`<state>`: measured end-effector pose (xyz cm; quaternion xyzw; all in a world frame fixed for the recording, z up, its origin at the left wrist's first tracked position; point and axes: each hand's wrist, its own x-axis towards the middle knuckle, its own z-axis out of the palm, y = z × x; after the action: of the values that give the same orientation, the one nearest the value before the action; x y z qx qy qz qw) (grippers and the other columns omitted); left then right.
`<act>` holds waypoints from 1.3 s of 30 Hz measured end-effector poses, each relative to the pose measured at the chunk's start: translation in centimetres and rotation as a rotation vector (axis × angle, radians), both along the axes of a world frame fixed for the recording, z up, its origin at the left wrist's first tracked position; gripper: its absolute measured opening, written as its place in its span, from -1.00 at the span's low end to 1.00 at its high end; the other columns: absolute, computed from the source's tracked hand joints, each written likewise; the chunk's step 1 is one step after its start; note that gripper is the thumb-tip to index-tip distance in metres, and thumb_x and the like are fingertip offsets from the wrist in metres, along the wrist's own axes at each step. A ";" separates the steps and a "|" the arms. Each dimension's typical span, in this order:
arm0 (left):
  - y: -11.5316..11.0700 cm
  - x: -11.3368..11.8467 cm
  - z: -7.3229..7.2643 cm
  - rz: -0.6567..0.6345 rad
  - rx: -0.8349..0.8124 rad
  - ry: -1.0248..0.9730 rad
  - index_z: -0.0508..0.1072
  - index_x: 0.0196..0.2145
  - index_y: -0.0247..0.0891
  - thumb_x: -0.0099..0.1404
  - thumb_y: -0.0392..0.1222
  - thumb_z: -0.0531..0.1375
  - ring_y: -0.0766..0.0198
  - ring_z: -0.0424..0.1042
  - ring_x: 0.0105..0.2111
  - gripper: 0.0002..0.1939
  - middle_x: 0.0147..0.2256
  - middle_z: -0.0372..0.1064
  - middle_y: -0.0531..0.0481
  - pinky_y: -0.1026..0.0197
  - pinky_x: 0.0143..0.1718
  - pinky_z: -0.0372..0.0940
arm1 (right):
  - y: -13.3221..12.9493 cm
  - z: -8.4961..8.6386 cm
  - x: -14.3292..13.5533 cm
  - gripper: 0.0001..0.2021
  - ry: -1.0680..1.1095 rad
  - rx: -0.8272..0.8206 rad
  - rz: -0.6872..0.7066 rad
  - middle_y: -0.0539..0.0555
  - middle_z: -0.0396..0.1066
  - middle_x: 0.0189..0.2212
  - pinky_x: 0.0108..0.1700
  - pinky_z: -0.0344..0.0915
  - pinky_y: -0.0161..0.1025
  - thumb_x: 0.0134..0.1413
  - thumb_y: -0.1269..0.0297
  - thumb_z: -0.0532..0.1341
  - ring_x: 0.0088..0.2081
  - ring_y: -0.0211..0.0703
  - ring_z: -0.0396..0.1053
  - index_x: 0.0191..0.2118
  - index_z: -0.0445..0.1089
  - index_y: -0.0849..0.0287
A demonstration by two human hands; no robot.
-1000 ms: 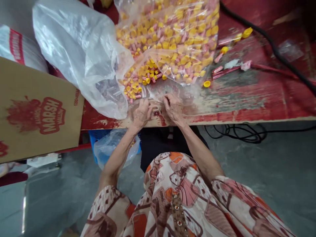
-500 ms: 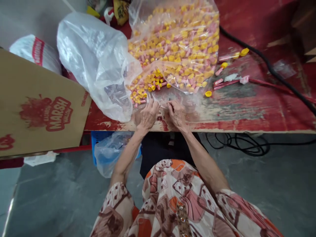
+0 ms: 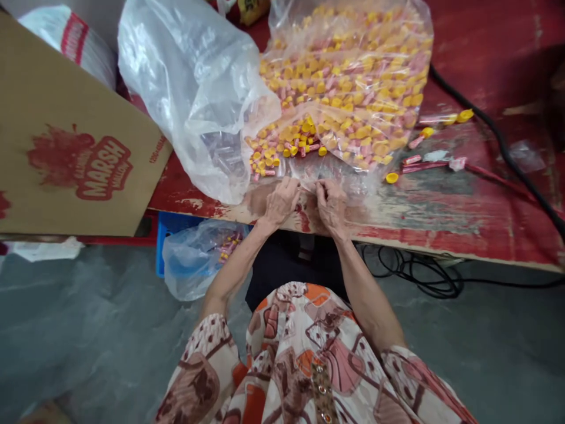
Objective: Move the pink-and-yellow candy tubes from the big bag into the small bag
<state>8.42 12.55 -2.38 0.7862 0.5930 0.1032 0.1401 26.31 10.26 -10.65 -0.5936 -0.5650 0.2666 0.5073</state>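
Note:
A large clear plastic bag (image 3: 353, 171) lies on the table, full of small pink-and-white tubes with yellow caps (image 3: 344, 88). Its mouth faces me, and some capped tubes (image 3: 269, 159) show uncovered there. My left hand (image 3: 283, 201) is closed, fingers curled down on the bag's near lip. A short gap to the right, my right hand (image 3: 331, 205) is closed with thumb and forefinger pinched at the same lip. Whether anything else is between the fingertips is hidden. Left of the bag stands a second, cloudy bag (image 3: 189, 88) holding clear tubes.
A cardboard box (image 3: 75, 147) stands at the left. On the worn red table (image 3: 441, 235) lie loose capped tubes (image 3: 421, 138), a yellow cap (image 3: 392, 177) and a black cable (image 3: 498, 129). Below are a blue crate (image 3: 160, 247) with a plastic bag (image 3: 189, 259) and coiled cable (image 3: 424, 271).
The view has shifted, so the table's things sit farther right in the picture. My hands remain at the bag's lip in nearly the same pose.

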 end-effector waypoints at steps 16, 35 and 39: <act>-6.4 -6.6 -1.7 0.237 0.319 -0.345 0.56 -0.03 -0.19 0.72 -0.15 0.15 0.08 0.60 0.02 -0.81 -0.04 0.59 -0.15 0.06 0.16 0.49 | 2.3 0.6 0.1 -0.66 -0.094 0.007 -0.096 0.26 0.58 -0.01 0.17 0.50 0.13 0.53 0.09 0.07 0.00 0.15 0.56 0.11 0.50 0.12; 6.4 -12.6 -5.0 0.667 0.351 -0.336 0.44 0.35 -0.45 0.61 -0.34 0.34 -0.06 0.40 0.41 -0.56 0.39 0.39 -0.58 -0.04 0.39 0.34 | 11.1 0.1 -4.8 -0.53 -0.611 0.041 0.106 0.39 0.52 0.16 0.41 0.44 0.22 0.26 0.45 0.11 0.29 0.26 0.50 0.21 0.50 0.13; 10.2 -11.2 -6.0 0.780 0.215 -0.304 0.49 0.36 -0.49 0.66 -0.36 0.26 -0.22 0.37 0.45 -0.61 0.44 0.33 -0.70 -0.19 0.35 0.31 | 11.1 0.2 -4.5 -0.61 -0.599 0.103 -0.003 0.43 0.51 0.19 0.37 0.50 0.25 0.26 0.39 0.14 0.31 0.33 0.52 0.14 0.51 0.07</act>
<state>-2.82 22.72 -8.40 0.4894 0.8041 0.3243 0.0936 21.85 21.34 -10.47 -0.6202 -0.7013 0.0497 0.3480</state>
